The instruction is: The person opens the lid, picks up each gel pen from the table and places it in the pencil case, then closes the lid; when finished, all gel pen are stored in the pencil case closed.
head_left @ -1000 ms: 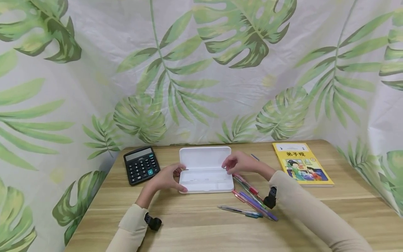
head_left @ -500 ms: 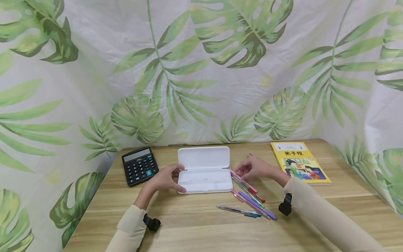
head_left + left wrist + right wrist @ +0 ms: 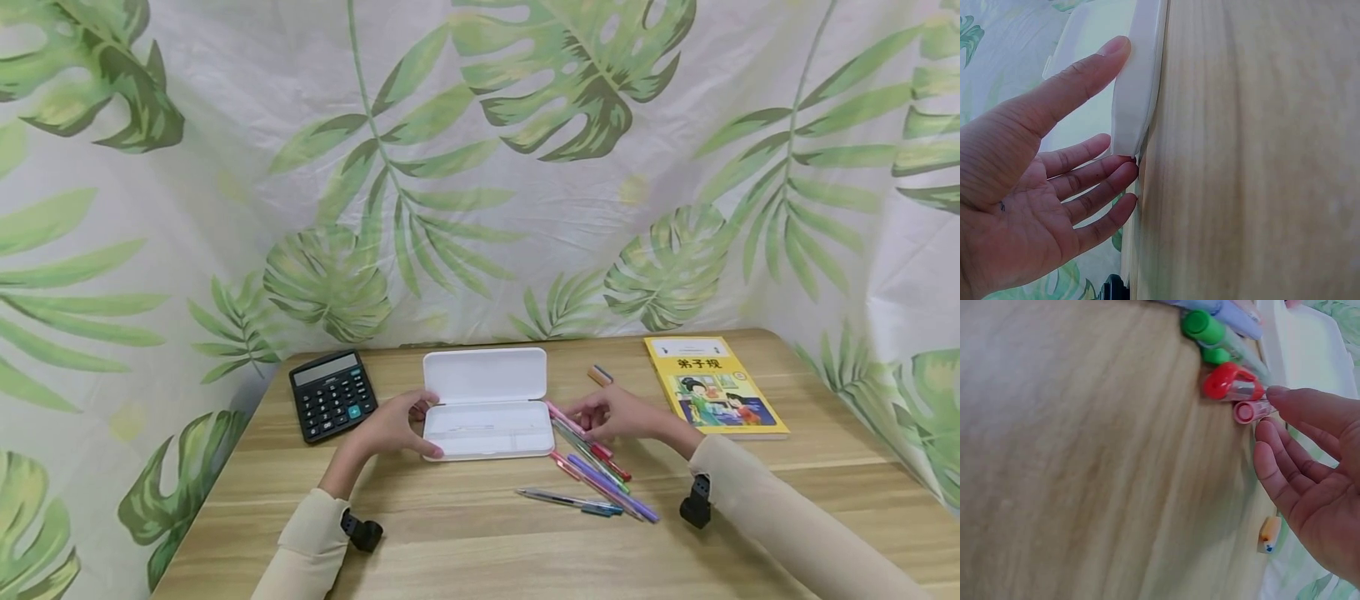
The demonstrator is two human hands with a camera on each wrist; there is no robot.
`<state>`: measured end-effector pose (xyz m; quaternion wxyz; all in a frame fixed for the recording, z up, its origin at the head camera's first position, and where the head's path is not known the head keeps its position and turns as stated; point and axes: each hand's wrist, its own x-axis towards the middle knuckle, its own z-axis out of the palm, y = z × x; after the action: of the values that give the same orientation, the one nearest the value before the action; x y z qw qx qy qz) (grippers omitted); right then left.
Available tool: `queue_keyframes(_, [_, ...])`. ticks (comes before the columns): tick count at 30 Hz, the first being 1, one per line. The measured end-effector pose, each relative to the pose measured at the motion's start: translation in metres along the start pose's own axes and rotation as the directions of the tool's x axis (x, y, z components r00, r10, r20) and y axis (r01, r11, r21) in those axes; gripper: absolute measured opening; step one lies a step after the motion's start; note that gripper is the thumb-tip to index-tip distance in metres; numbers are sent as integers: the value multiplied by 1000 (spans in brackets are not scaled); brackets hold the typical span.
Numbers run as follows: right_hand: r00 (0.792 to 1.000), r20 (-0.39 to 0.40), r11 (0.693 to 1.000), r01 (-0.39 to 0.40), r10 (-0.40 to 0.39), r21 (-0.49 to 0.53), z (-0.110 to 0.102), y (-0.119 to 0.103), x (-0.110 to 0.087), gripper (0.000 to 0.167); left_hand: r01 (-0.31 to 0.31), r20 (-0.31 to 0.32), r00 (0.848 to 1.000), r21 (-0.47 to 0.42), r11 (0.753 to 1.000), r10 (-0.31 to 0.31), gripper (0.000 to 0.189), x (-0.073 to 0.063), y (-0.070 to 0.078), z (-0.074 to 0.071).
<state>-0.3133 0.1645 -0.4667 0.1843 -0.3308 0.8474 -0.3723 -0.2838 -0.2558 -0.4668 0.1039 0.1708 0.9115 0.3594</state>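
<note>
A white pencil case (image 3: 491,432) lies with its lid (image 3: 486,375) raised. My left hand (image 3: 393,427) holds its left end, thumb at the front corner and fingers at the back corner; the left wrist view shows the thumb (image 3: 1113,53) against the case wall (image 3: 1138,81). Right of the case, my right hand (image 3: 617,412) is low over a pink pen (image 3: 562,417), thumb and fingers apart on either side of it. In the right wrist view the pink pen's end (image 3: 1247,412) shows by the fingertips (image 3: 1264,430), beside a red-capped pen (image 3: 1229,382).
Several pens lie right of the case, among them a purple pen (image 3: 637,506), a green pen (image 3: 615,477) and a blue-capped pen (image 3: 562,500). A small orange-and-blue eraser-like block (image 3: 600,375) lies behind my right hand. A black calculator (image 3: 333,396) stands left, a yellow book (image 3: 716,387) right.
My right hand has moved from the case's right side out to the right, over the pink pen, uncovering the small orange-and-blue block. My left hand stays at the case.
</note>
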Motion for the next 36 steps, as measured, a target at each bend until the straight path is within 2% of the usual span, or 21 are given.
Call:
queue_keyframes(8, [1000,-8,999,29,-29,22,-1,9,-3,39,11,-3,1000,-2,1000,-11,87,0,0,0])
queue_keyframes(16, [1000,-13,1000,3,-3,-4,-5,12,-2,36,14,-2,1000,3,1000,-14,87,0,-1,0])
queue_keyframes(23, [998,-34,998,-59,59,6,-9,14,0,33,11,1,1000,1,1000,-11,87,-1,-1,0])
queue_keyframes(36, [998,-15,998,-61,61,7,-12,12,5,30,0,-6,1000,11,1000,0,87,0,-3,0])
